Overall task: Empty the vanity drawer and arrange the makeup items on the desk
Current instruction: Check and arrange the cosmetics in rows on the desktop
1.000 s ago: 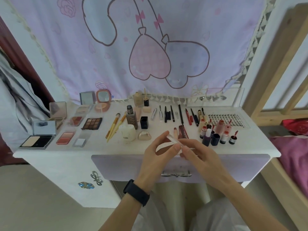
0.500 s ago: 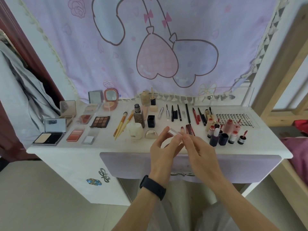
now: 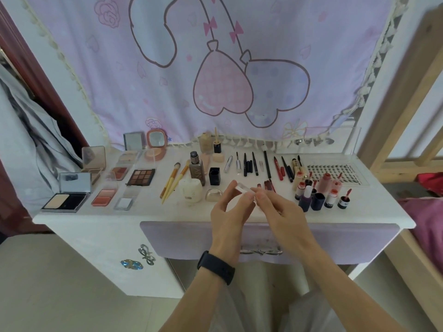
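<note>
Matt white-painted counter (image 3: 100, 213); matt lilac drawer front (image 3: 179, 238) with shiny metal handle (image 3: 261, 252); printed cloth hanging (image 3: 263, 32); bare wooden bed frame (image 3: 407, 92); clear glossy plastic tube (image 3: 242, 189); matt black wristband (image 3: 215, 267).

Your white counter (image 3: 96, 215) carries palettes (image 3: 141, 177) at its left, two brushes (image 3: 169, 181) and a jar (image 3: 191, 192) near the middle, pencils (image 3: 254, 164) rowed behind, and bottles (image 3: 317, 200) standing right, near a lash tray (image 3: 335, 172).
</note>
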`<state>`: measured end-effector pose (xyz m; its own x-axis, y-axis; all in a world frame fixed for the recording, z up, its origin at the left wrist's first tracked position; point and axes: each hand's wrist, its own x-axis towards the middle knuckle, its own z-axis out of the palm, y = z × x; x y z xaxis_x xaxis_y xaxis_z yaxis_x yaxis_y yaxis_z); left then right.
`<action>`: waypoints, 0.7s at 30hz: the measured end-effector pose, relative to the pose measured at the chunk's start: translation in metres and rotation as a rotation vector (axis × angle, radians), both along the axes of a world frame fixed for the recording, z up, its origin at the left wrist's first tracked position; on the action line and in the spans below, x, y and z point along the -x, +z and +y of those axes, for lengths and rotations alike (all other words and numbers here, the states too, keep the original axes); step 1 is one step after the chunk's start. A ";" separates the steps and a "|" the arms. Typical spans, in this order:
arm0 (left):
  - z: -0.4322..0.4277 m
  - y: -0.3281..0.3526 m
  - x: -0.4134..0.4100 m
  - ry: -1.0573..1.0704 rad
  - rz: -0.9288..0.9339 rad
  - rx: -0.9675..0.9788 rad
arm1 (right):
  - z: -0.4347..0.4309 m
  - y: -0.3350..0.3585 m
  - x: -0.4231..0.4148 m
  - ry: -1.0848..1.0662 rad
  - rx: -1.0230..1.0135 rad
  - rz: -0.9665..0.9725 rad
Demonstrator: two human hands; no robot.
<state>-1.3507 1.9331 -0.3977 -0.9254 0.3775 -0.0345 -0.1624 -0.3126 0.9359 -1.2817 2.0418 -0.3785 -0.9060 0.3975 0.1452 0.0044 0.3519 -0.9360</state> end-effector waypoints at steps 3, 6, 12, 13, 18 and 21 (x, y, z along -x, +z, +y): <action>-0.008 0.004 0.005 -0.030 0.129 0.101 | 0.016 0.004 0.000 0.087 0.095 -0.063; -0.014 0.009 0.006 -0.016 0.359 0.250 | 0.028 0.011 0.004 0.138 0.267 -0.157; -0.016 0.008 0.009 -0.055 0.711 0.515 | 0.038 0.017 0.012 0.176 0.251 -0.254; -0.017 0.009 0.009 -0.059 0.720 0.532 | 0.038 0.018 0.013 0.163 0.241 -0.253; -0.018 0.009 0.011 -0.028 0.755 0.562 | 0.037 0.014 0.014 0.112 0.146 -0.244; -0.020 0.008 0.012 0.005 0.750 0.542 | 0.034 0.013 0.013 0.080 0.135 -0.199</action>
